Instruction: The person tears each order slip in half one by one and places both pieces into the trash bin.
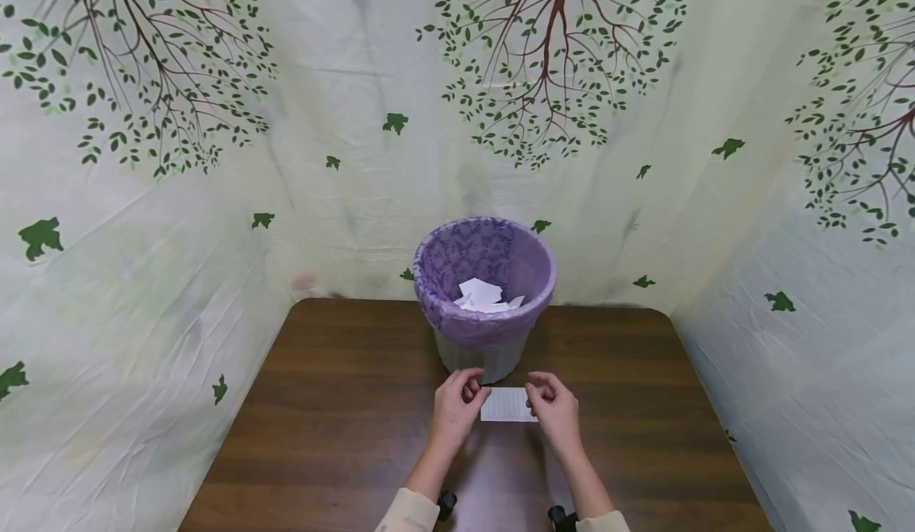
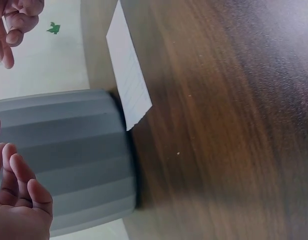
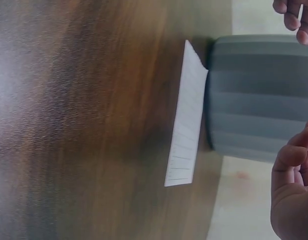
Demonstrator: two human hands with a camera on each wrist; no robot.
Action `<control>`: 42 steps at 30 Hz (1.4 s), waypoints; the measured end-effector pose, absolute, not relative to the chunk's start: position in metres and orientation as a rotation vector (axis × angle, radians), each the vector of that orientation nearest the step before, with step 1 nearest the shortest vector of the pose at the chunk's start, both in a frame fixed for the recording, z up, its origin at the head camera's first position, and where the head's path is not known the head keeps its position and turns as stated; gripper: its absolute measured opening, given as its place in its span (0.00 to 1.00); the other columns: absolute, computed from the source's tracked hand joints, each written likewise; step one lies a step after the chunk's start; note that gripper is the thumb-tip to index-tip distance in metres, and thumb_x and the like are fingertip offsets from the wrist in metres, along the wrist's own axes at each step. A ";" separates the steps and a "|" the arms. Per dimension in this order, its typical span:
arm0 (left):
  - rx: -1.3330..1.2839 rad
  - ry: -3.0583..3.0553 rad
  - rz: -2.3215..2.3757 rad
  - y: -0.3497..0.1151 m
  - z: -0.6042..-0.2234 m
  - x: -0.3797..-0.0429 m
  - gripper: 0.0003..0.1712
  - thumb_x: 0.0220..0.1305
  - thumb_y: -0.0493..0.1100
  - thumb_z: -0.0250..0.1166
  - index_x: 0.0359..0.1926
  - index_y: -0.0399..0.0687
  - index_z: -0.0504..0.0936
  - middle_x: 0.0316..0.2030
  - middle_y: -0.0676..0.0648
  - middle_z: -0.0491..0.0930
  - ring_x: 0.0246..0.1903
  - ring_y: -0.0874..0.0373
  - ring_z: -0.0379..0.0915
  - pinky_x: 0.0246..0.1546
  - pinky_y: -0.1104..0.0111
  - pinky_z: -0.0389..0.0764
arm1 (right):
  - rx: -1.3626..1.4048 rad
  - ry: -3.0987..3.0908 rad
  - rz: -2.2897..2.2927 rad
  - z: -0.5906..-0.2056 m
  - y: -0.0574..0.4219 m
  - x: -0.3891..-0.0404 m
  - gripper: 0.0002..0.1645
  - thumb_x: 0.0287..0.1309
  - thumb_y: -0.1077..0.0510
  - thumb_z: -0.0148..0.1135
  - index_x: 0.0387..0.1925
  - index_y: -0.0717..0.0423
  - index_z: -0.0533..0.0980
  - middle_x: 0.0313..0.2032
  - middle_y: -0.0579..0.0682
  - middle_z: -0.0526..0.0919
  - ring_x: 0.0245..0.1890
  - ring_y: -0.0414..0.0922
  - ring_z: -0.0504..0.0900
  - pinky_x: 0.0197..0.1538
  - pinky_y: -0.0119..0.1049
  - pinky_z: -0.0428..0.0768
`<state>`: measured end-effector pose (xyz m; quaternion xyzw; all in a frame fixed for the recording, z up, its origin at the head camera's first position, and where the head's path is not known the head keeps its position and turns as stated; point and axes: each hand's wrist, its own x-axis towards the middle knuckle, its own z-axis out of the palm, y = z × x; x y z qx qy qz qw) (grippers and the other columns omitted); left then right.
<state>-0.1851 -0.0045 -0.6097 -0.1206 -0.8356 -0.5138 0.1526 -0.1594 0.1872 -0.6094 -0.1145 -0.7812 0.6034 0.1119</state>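
Note:
A lined strip of white paper (image 1: 506,405) lies flat on the brown table, one short end torn unevenly. My left hand (image 1: 456,409) hovers above its left end, fingers loosely bent. Over the right end is my right hand (image 1: 556,414), with thumb and fingertips close together. No thing shows in either hand. The left wrist view catches my left fingers (image 2: 25,185) in front of the bin, apart from the paper strip (image 2: 128,75). In the right wrist view, my right hand (image 3: 292,190) is likewise apart from the strip (image 3: 186,125).
Just beyond the paper stands a grey bin (image 1: 479,353) with a purple patterned liner (image 1: 468,327) over its rim. Torn white paper pieces (image 1: 480,294) lie inside. A curtain (image 1: 343,238) printed with trees and leaves surrounds the wooden table (image 1: 329,421).

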 end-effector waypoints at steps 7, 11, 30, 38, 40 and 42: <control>-0.341 -2.401 -1.469 -0.003 -0.619 -0.185 0.16 0.57 0.33 0.78 0.47 0.37 0.88 0.29 0.48 0.81 0.28 0.60 0.76 0.32 0.74 0.78 | -0.353 -2.318 1.751 -0.620 0.189 -0.161 0.11 0.66 0.62 0.69 0.49 0.57 0.85 0.20 0.53 0.84 0.18 0.40 0.78 0.26 0.28 0.73; -0.359 -2.401 -1.456 -0.002 -0.624 -0.184 0.16 0.56 0.33 0.78 0.46 0.37 0.88 0.28 0.46 0.81 0.27 0.58 0.76 0.31 0.73 0.78 | -0.361 -2.345 1.736 -0.626 0.189 -0.161 0.12 0.66 0.62 0.68 0.50 0.57 0.85 0.20 0.54 0.84 0.18 0.40 0.78 0.25 0.29 0.72; -0.328 -2.491 -1.477 0.006 -0.639 -0.187 0.15 0.58 0.33 0.78 0.47 0.36 0.88 0.28 0.45 0.81 0.27 0.64 0.71 0.31 0.76 0.74 | -0.373 -2.430 1.679 -0.649 0.191 -0.172 0.20 0.64 0.60 0.69 0.56 0.63 0.83 0.16 0.43 0.81 0.16 0.34 0.72 0.23 0.27 0.68; -0.333 -2.521 -1.484 0.011 -0.645 -0.196 0.15 0.59 0.33 0.77 0.48 0.38 0.89 0.29 0.47 0.81 0.28 0.68 0.71 0.32 0.76 0.75 | -0.372 -2.454 1.698 -0.653 0.193 -0.178 0.20 0.65 0.59 0.69 0.57 0.62 0.83 0.20 0.53 0.85 0.17 0.35 0.74 0.25 0.28 0.70; -0.345 -2.525 -1.469 0.013 -0.646 -0.197 0.15 0.59 0.33 0.77 0.48 0.37 0.89 0.29 0.48 0.81 0.27 0.68 0.71 0.31 0.76 0.76 | -0.376 -2.464 1.697 -0.654 0.194 -0.179 0.20 0.65 0.60 0.69 0.57 0.62 0.83 0.21 0.54 0.86 0.17 0.35 0.75 0.25 0.27 0.70; -0.354 -2.538 -1.446 0.015 -0.647 -0.198 0.15 0.59 0.33 0.78 0.47 0.37 0.89 0.28 0.48 0.81 0.27 0.68 0.71 0.31 0.76 0.75 | -0.379 -2.472 1.696 -0.657 0.195 -0.180 0.21 0.65 0.60 0.68 0.57 0.62 0.83 0.21 0.56 0.86 0.17 0.35 0.75 0.26 0.27 0.70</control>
